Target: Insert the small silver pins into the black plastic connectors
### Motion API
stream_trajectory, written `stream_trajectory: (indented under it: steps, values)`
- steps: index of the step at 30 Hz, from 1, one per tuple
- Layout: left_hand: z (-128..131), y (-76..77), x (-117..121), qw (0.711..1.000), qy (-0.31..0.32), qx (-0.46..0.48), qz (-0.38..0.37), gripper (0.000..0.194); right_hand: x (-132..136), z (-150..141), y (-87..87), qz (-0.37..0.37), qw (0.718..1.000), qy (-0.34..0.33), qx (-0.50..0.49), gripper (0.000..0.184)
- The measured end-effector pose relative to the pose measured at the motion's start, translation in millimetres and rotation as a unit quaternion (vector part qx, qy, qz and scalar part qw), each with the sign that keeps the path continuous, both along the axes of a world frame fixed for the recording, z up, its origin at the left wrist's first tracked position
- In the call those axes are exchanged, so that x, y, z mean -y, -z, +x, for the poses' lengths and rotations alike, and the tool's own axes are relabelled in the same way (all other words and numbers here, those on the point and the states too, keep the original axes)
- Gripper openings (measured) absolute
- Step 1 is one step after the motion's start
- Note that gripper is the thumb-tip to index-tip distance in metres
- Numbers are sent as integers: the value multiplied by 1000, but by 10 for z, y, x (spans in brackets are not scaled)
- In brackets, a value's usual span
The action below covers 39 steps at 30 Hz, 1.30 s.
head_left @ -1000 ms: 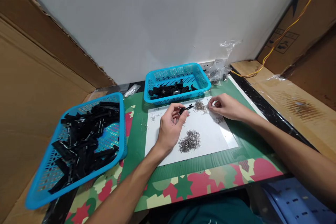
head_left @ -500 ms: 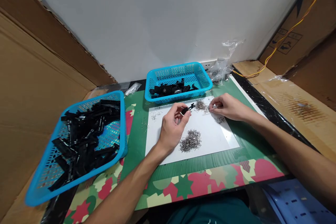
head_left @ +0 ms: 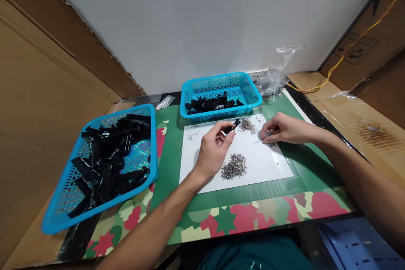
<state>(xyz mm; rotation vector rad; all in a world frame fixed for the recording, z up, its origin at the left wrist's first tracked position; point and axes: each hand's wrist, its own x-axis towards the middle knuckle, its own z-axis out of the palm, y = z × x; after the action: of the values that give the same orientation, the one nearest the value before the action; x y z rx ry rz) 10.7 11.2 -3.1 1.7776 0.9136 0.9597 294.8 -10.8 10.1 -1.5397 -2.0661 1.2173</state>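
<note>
Two hands pinch: left hand [head_left: 212, 148] a jagged black part [head_left: 234, 126], right hand [head_left: 283, 128] a thin pale rod [head_left: 258, 141].

Large blue perforated plastic basket [head_left: 154, 145] left, flat white rectangular paper-like sheet [head_left: 265, 162] centre

Sheet lies on green flat mat [head_left: 171, 152]. Jumbled black elongated plastic parts [head_left: 106, 160] in left basket. Smaller blue perforated plastic basket [head_left: 221, 115] behind sheet, small black irregular plastic pieces [head_left: 215, 103] inside. Clear flat plastic packet [head_left: 165, 102] between baskets, toward back. Clear crumpled plastic bag [head_left: 270, 83] just right of rear basket. On sheet: larger silver bent-metal pile [head_left: 234, 166] in front, smaller silver bent-metal pile [head_left: 247, 125] behind it, slightly right. Bare left hand [head_left: 215, 145] over sheet, bare right hand [head_left: 278, 129] over sheet's right edge.
</note>
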Motion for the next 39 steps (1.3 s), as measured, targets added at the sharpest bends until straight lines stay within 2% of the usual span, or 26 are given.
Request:
stream_trajectory:
  steps: [4, 7, 15, 20, 25, 27, 29, 33, 39]
  values:
    - [5, -32, 30, 1000, 5, -14, 21, 20, 19, -4, -26, -7, 1000, -21, 5, 38]
    - [13, -61, 47, 999, 10, -17, 37, 21, 40, 0, -67, 3, 1000, -6, -8, 38]
    - [29, -54, 73, 999, 15, -18, 45, 22, 87, -88, -117, -46, 987, 33, -148, 39]
    - [25, -69, 85, 999, 19, -21, 44, 21, 102, -183, -90, -22, 981, 80, -178, 37]
    - [26, -74, 105, 999, 43, -26, 10, 27, 123, -366, -71, 42, 963, 151, -220, 40]
    - [27, -64, 101, 998, 57, -19, -14, 32, 122, -427, -56, 61, 957, 190, -209, 43]
    - [29, -56, 91, 996, 79, -3, -38, 36, 119, -461, -41, 61, 960, 202, -185, 46]
    - [32, -55, 79, 994, 99, -20, -49, 32, 120, -460, -20, 47, 974, 168, -144, 46]
    - [26, -37, 83, 993, 84, -72, -32, 29, 117, -423, 19, 63, 985, 154, -51, 28]
